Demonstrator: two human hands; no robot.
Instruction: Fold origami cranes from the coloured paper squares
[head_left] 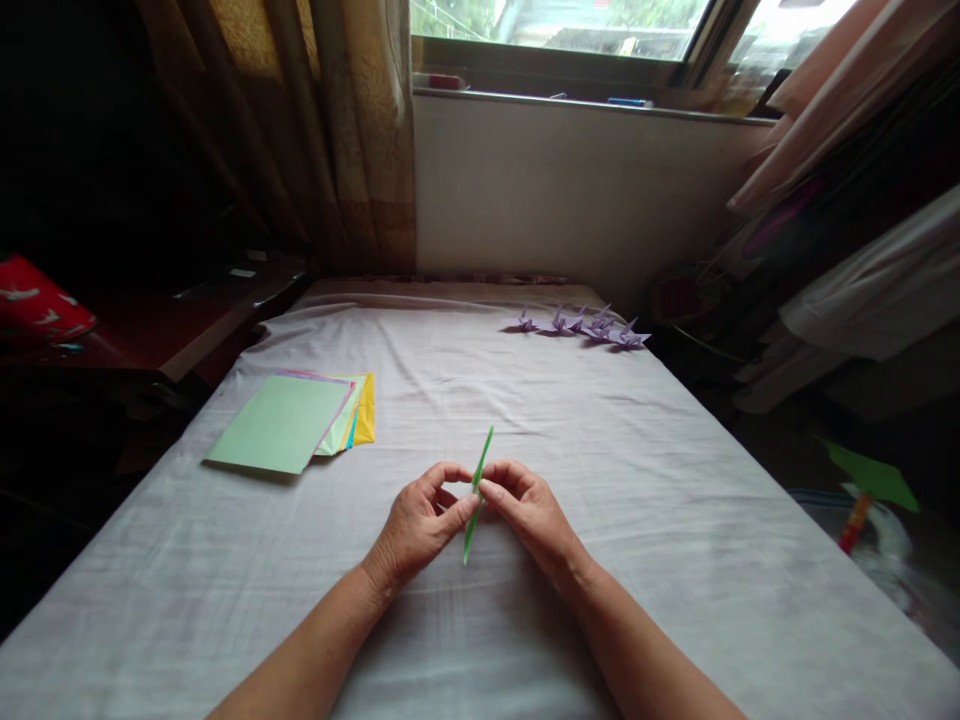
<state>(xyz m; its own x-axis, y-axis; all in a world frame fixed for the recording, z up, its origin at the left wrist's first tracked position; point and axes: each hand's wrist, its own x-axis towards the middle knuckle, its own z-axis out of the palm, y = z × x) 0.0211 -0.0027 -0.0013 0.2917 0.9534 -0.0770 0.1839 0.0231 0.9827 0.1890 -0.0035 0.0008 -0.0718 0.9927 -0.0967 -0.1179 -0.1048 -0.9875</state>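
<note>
A green folded paper (469,540) is held up edge-on above the white cloth, so it shows as a narrow strip with pointed ends. From its left side, my left hand (424,520) pinches it near the middle between thumb and fingers. My right hand (529,510) is closed on the same paper from the right, its thumb and index finger meeting close to the left hand's fingertips. The folds on the paper's faces cannot be seen from this angle.
A stack of coloured paper sheets (277,425), pale green on top, lies to the left. Several purple origami cranes (592,325) stand at the far right of the cloth-covered surface (420,370). Beyond the right edge is a bin (825,500) with green paper.
</note>
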